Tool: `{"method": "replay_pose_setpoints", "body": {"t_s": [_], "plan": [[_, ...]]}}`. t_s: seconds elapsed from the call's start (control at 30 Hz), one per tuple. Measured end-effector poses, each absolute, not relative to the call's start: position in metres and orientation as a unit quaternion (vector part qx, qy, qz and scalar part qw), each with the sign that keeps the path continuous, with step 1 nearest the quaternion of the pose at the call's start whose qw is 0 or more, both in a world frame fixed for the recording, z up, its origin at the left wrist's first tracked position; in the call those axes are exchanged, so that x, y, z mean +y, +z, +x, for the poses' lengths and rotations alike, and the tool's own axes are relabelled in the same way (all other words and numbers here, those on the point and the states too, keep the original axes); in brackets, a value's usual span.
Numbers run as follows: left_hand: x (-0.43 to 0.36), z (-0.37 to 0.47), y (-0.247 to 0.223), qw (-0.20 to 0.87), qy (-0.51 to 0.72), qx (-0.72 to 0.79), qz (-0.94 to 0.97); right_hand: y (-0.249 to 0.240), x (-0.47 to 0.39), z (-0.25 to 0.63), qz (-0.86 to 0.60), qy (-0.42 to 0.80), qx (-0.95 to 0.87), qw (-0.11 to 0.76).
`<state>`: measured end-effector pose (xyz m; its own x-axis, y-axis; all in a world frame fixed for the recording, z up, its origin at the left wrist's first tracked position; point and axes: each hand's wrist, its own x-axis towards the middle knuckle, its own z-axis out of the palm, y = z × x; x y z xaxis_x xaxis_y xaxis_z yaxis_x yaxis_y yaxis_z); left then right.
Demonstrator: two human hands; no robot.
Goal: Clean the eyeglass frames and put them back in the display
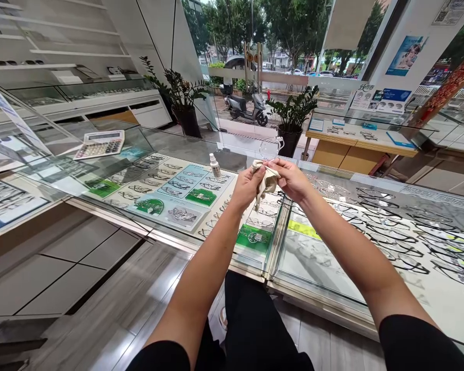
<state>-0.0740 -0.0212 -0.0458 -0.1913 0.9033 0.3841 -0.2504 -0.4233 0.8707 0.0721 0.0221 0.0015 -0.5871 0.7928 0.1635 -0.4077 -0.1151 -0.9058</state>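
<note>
A beige cleaning cloth (268, 184) hangs bunched between my two hands, above the glass counter. My left hand (247, 184) is closed on the cloth, thumb and fingers pinched together. Just above the fingertips rises a pair of eyeglasses (271, 148) with a thin, pale frame and clear lenses. My right hand (292, 178) pinches the glasses near their lower edge and also touches the cloth. Part of the frame is hidden behind fingers and cloth. A small white spray bottle (215, 166) stands upright on the counter, left of my hands.
Under the glass counter top (251, 260) lie rows of eyeglass frames (386, 226), on both sides of a vertical divider. A calculator (100, 144) rests on the counter at the left. Potted plants (292, 121) stand beyond, before the window.
</note>
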Motion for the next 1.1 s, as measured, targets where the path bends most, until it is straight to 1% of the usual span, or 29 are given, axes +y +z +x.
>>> {"method": "replay_pose_setpoints", "body": {"t_s": [0.1, 0.2, 0.27, 0.4, 0.57, 0.67, 0.73, 0.83, 1.0, 1.1], "plan": [[-0.016, -0.076, -0.047, 0.410, 0.695, 0.339, 0.484, 0.011, 0.025, 0.081, -0.183, 0.697, -0.556, 0.414], [-0.005, -0.084, -0.030, 0.369, 0.707, 0.345, 0.495, 0.026, 0.030, 0.098, -0.176, 0.647, -0.601, 0.436], [0.006, -0.091, -0.007, 0.359, 0.688, 0.339, 0.532, 0.038, 0.033, 0.111, -0.173, 0.606, -0.633, 0.449], [0.028, -0.099, 0.050, 0.378, 0.628, 0.292, 0.614, 0.059, 0.031, 0.130, -0.162, 0.557, -0.670, 0.462], [0.027, -0.094, 0.105, 0.358, 0.579, 0.305, 0.666, 0.074, 0.021, 0.135, -0.169, 0.573, -0.651, 0.468], [0.013, -0.089, 0.123, 0.382, 0.526, 0.280, 0.707, 0.079, 0.016, 0.136, -0.178, 0.589, -0.639, 0.462], [0.004, -0.088, 0.128, 0.394, 0.497, 0.264, 0.726, 0.082, 0.014, 0.138, -0.178, 0.596, -0.637, 0.456], [0.001, -0.087, 0.122, 0.394, 0.514, 0.250, 0.720, 0.085, 0.011, 0.139, -0.181, 0.598, -0.638, 0.450], [0.008, -0.077, 0.106, 0.309, 0.543, 0.231, 0.746, 0.083, 0.008, 0.138, -0.188, 0.618, -0.622, 0.442], [0.008, -0.063, 0.100, 0.315, 0.572, 0.223, 0.723, 0.079, 0.007, 0.135, -0.176, 0.637, -0.613, 0.432]]}}
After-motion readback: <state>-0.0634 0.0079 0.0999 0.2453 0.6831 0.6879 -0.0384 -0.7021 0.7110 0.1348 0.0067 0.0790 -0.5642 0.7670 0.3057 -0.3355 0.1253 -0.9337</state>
